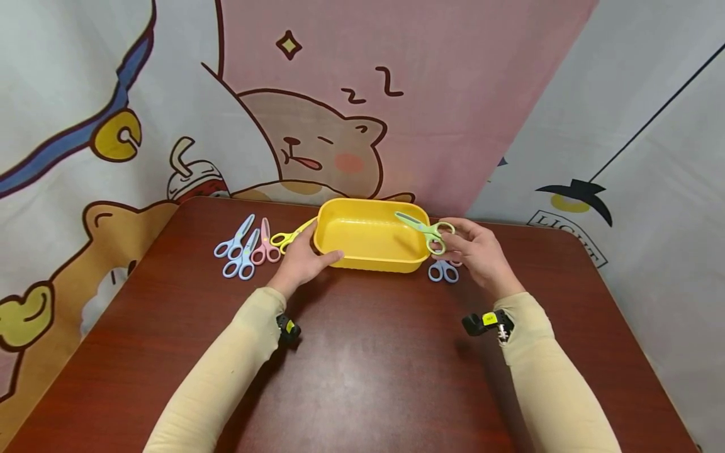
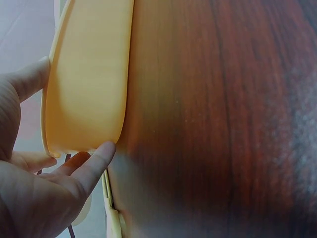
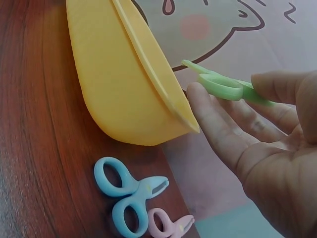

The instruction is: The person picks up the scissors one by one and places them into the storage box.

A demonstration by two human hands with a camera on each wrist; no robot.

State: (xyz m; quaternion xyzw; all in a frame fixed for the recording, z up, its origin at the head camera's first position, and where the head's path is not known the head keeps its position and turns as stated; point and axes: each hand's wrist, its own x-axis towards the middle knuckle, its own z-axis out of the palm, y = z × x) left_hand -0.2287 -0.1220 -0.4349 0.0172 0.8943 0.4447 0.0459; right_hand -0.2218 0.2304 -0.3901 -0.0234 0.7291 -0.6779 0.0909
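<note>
A yellow plastic basin (image 1: pixel 368 263) stands at the back of the table, its inside bare in the head view. My left hand (image 1: pixel 303 258) holds its left end, thumb along the front rim and fingers at the end wall; the left wrist view shows fingertips (image 2: pixel 106 148) touching the basin's lower corner. My right hand (image 1: pixel 478 251) pinches light green scissors (image 1: pixel 433 233) by the handles between thumb and fingers. Their blades point left over the basin's right end. Below that hand lie blue scissors (image 3: pixel 136 191) and pink scissors (image 3: pixel 171 225), both partly hidden in the head view.
Left of the basin lie two blue scissors (image 1: pixel 235 244) side by side, pink scissors (image 1: pixel 266 248) and yellow scissors (image 1: pixel 286 238), partly behind my left hand. A cartoon-printed cloth (image 1: pixel 442 94) hangs right behind the brown table (image 1: pixel 374 365).
</note>
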